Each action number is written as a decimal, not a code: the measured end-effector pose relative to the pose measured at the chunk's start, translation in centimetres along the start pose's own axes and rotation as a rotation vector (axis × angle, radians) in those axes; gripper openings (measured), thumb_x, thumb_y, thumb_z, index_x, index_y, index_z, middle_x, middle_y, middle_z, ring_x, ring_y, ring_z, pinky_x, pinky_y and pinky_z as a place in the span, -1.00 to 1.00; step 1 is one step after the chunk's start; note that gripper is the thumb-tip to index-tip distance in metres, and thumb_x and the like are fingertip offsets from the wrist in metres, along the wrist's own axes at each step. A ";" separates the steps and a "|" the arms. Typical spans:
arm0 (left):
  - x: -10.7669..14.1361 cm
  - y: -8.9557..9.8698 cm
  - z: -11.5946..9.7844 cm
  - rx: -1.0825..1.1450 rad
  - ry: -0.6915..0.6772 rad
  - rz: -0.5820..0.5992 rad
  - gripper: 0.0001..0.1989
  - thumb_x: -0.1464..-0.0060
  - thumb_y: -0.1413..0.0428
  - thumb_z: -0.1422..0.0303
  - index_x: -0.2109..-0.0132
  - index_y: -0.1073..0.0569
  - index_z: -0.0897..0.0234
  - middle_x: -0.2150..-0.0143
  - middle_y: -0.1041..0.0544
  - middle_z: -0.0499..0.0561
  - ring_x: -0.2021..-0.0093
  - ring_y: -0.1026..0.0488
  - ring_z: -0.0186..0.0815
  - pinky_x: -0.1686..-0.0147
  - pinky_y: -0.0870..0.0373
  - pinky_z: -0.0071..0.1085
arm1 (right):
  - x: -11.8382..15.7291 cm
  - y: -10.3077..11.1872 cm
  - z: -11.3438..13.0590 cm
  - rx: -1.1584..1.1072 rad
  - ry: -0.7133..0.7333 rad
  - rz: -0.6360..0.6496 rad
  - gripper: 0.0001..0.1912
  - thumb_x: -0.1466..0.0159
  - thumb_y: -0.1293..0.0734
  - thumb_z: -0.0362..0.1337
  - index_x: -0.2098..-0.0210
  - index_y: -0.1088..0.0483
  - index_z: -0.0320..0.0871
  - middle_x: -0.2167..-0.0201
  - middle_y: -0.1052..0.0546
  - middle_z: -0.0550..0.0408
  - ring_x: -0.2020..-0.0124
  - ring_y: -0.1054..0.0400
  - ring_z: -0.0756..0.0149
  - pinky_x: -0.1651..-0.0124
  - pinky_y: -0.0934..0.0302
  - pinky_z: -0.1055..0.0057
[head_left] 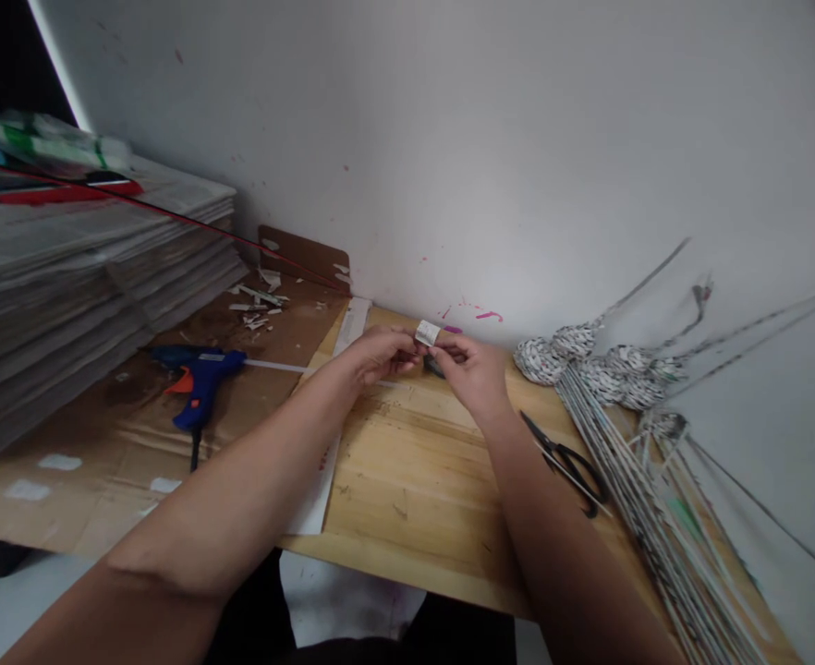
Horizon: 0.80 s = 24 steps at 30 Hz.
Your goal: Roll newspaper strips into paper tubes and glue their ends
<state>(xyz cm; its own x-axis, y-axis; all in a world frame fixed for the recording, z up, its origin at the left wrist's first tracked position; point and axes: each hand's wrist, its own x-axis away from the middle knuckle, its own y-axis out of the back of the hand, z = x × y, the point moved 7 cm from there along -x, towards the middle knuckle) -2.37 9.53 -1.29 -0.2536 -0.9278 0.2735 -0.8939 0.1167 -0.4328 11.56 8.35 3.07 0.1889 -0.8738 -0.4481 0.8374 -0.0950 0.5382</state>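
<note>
Both hands meet over the back middle of the wooden table (407,471). My right hand (468,365) pinches a small piece of printed paper (427,332) between thumb and fingers. Just left of it, my left hand (385,354) has its fingers curled near the paper's lower left edge; what lies between its fingertips is too small to tell. Under the hands, a small dark object (433,367) is partly hidden. A white strip of paper (275,366) runs from the left toward my left hand.
A blue glue gun (203,388) lies on cardboard (255,434) at left, beside paper scraps (259,305) and a tall newspaper stack (89,286). Black scissors (574,466), thin paper rods (629,499) and woven paper balls (542,360) lie at right. A wall (449,166) stands behind.
</note>
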 end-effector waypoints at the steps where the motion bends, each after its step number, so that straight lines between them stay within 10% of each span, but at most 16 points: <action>1: 0.0 -0.1 0.0 0.002 -0.007 0.017 -0.81 0.19 -0.11 0.69 0.40 -0.52 0.41 0.46 -0.53 0.04 0.55 -0.43 -0.45 0.59 -0.37 -0.60 | 0.0 0.0 0.0 -0.004 -0.001 0.002 -0.85 -0.21 -0.34 -0.22 0.30 -0.54 -0.10 0.37 -0.61 0.05 0.37 -0.50 0.26 0.23 -0.37 0.33; 24: -0.5 -0.4 0.3 0.087 -0.117 0.070 -0.85 0.16 -0.35 0.53 0.38 -0.55 0.43 0.45 -0.57 0.02 0.44 -0.50 -0.45 0.38 -0.42 -0.58 | -0.2 -0.3 -1.4 -0.266 -0.219 0.073 -0.78 -0.11 -0.40 -0.16 0.31 -0.52 -0.16 0.41 -0.60 0.05 0.43 -0.45 0.34 0.32 -0.35 0.40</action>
<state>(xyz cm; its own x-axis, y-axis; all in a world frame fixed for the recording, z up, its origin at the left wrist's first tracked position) -1.75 9.87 -1.51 -0.2644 -0.9541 0.1404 -0.8391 0.1558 -0.5212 11.97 9.28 1.97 0.1626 -0.9579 -0.2365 0.9356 0.0736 0.3452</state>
